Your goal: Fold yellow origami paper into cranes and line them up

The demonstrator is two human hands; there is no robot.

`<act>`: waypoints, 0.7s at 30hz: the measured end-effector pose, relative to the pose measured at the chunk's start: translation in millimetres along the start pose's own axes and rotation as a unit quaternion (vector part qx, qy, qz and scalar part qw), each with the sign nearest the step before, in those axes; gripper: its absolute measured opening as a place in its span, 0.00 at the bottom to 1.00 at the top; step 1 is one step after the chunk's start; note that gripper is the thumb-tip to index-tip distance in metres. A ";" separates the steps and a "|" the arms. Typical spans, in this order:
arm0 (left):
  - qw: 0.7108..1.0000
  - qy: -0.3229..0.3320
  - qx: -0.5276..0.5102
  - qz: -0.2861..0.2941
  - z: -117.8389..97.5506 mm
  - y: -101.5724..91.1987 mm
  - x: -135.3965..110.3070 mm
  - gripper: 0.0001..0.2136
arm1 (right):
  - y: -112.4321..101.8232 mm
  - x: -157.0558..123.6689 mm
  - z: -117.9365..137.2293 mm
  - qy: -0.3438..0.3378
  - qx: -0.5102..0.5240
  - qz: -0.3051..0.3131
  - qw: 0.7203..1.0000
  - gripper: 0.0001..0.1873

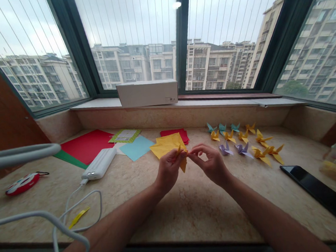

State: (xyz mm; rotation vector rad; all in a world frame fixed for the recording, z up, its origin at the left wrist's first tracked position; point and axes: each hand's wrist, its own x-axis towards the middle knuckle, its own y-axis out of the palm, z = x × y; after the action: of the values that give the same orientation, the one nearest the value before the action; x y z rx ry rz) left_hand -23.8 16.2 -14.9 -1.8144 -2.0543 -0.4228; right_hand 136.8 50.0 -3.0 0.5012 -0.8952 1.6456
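Above the counter | both hands pinch folded yellow paper between fingertips

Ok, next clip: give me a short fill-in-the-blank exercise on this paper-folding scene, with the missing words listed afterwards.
1. Both hands, left hand and right hand, pinch a small folded paper piece coloured ____.
2. The white rectangular power bank lies to the ____ of the hands.
3. The long white cardboard box stands on the ____.
4. The black flat phone lies on the person's ____ side.

Missing words: yellow; left; windowsill; right

small label on white box, print too small to read
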 end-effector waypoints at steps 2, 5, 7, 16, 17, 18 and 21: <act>1.000 0.021 0.003 -0.010 -0.7 -0.7 0.6 0.13 | -0.6 0.9 0.6 0.026 0.016 -0.005 1.000 0.07; 0.997 0.069 0.029 -0.017 -3.2 -2.5 0.4 0.11 | -2.0 1.9 2.1 0.095 0.060 0.013 0.994 0.12; 0.994 0.095 0.054 -0.014 -5.8 -3.5 -0.6 0.10 | -2.4 2.0 3.1 0.144 0.091 0.043 0.984 0.14; 0.983 0.144 0.111 -0.002 -11.3 -4.7 -2.5 0.09 | -1.1 1.7 7.4 0.200 0.163 0.057 0.964 0.16; 0.983 0.145 0.114 -0.001 -10.7 -4.7 -2.3 0.09 | -1.4 2.3 8.0 0.206 0.166 0.050 0.963 0.16; 0.982 0.149 0.117 -0.002 -10.0 -4.6 -2.1 0.09 | -1.6 2.9 8.5 0.214 0.169 0.049 0.961 0.17; 0.976 0.176 0.128 -0.009 -7.2 -5.0 -1.4 0.08 | -2.6 4.6 10.1 0.246 0.175 0.070 0.951 0.18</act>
State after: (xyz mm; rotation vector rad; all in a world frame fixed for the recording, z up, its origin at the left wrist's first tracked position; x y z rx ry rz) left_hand -28.0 11.0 -9.1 -1.4524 -1.7895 -0.4276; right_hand 136.7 45.3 7.4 0.2446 -0.2741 1.9536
